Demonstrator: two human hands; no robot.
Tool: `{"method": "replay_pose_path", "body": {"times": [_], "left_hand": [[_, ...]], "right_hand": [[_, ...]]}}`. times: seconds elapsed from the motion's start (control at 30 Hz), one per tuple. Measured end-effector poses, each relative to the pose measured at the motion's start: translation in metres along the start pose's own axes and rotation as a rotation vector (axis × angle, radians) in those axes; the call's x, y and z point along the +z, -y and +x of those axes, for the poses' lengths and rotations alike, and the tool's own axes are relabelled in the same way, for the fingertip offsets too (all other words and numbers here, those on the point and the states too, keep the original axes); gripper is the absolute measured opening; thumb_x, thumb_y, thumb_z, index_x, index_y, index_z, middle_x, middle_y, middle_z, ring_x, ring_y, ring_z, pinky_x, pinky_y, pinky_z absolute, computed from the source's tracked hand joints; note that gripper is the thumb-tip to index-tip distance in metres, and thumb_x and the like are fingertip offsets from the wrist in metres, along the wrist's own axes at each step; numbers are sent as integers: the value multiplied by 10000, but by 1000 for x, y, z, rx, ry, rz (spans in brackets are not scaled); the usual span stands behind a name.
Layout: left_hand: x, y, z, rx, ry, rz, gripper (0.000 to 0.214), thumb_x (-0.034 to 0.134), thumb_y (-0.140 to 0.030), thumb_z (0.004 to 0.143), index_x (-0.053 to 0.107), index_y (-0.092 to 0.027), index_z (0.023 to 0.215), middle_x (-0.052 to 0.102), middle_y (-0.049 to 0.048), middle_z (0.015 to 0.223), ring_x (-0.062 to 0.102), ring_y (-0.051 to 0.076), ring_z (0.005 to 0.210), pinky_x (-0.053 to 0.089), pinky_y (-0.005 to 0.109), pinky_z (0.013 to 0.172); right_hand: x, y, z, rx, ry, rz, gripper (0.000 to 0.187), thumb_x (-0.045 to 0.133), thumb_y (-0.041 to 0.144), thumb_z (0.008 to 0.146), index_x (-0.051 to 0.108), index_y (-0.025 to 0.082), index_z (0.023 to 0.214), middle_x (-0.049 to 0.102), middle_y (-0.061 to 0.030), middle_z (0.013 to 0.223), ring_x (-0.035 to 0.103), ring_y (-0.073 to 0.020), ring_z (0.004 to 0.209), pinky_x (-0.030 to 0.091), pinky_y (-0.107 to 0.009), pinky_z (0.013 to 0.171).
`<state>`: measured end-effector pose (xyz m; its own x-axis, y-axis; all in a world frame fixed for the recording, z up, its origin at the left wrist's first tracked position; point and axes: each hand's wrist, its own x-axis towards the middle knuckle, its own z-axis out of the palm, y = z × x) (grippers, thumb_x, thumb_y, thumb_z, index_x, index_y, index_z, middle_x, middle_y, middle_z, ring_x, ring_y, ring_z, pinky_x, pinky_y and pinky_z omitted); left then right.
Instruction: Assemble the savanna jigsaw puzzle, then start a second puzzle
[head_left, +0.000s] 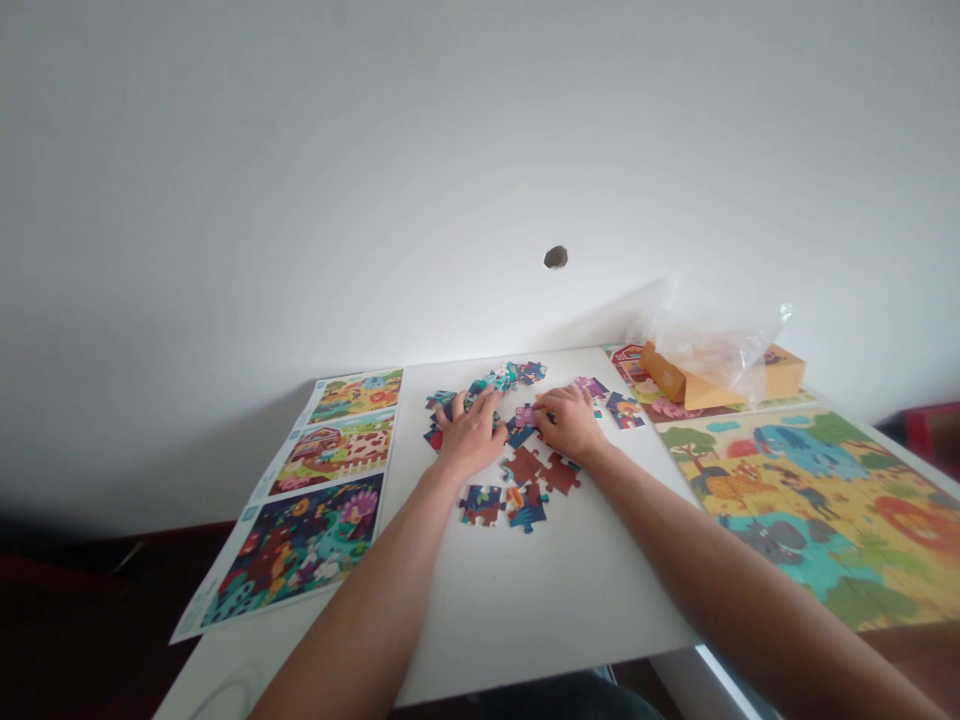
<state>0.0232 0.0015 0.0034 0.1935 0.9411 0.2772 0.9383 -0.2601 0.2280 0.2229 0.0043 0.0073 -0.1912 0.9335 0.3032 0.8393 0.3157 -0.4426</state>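
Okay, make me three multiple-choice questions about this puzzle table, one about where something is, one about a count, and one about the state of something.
1. Where does the reference sheet lie?
A. left of the loose puzzle pieces
B. under the cardboard box
C. on the finished puzzle

2. How many pictures are printed on that sheet?
A. one
B. three
C. six

3. How does the left hand lie?
A. raised off the table
B. closed in a fist
C. palm down on the pieces

Answers: 1 A, the sheet sits at the white table's left edge. 2 B, three scenes are stacked along it. 3 C, its fingers spread flat over the pieces, beside the right hand.
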Motion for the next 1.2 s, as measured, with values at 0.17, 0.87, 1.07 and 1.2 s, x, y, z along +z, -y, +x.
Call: {"method": "replay_pose_path", "body": {"times": [0.17,0.87,1.07,1.2], "left_hand": [[1,-2,0,-2,36,20,588,469,-370,900,381,-359,1481,516,62,1448,371,377,1313,145,662,1118],[-3,-2,1,-44,-38,1,518,560,-517,860,534,-377,1358,537,49,1438,362,412,1316,109,710,1098],[-7,-3,2,-18,-43,-29,340,590,-493,855,692,-342,1142,610,40,1343,433,389,1244,108,719,1094],[-7,-1,0,56,-26,-78,243,593,-391,878,694,-339,1092,618,25,1347,382,378,1325,100,731,1090]], "right_hand": [[-3,0,-1,3,2,3,274,500,298,920,743,244,1034,695,-71,1089,518,-265,1142,249,-482,1104],[1,-4,-1,-26,22,-23,301,479,303,932,688,226,1133,680,-83,1202,551,-250,1181,285,-463,1083],[-2,9,9,49,53,-132,304,461,222,889,712,236,1061,695,-96,1110,583,-288,1123,169,-606,1131],[-2,21,35,110,84,-148,377,485,217,864,670,231,1193,669,-126,1207,565,-320,1169,224,-636,1106]]}}
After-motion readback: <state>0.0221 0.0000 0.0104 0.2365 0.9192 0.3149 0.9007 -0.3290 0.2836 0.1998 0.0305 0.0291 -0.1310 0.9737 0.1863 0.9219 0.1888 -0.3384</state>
